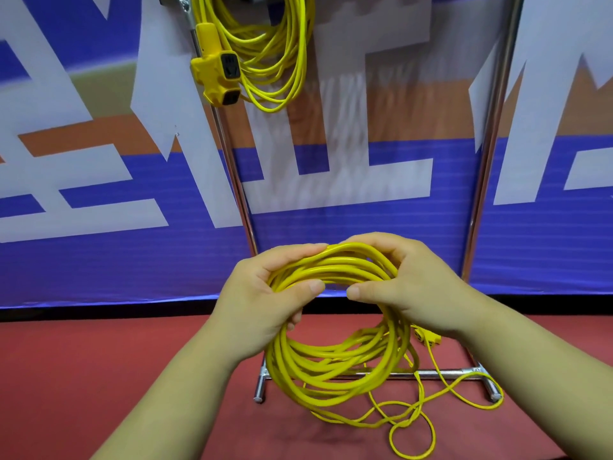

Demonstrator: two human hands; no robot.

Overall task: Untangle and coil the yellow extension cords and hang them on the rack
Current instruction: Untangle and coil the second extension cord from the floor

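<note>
Two hands, left hand (265, 293) and right hand (408, 287), both clasping the top of a yellow cord coil (335, 356), second coil (268, 51) hanging on the rack (491, 161)

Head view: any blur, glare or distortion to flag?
Head view: left hand, right hand and the held coil are sharp; the banner between the rack poles is smeared; poles slant, likely wide-angle perspective; small highlights on the coil's top strands; lighting even, no hard shadows.

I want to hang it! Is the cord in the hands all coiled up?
Mostly. Left hand and right hand grip the coil; a loose tail lies on the floor.
</note>
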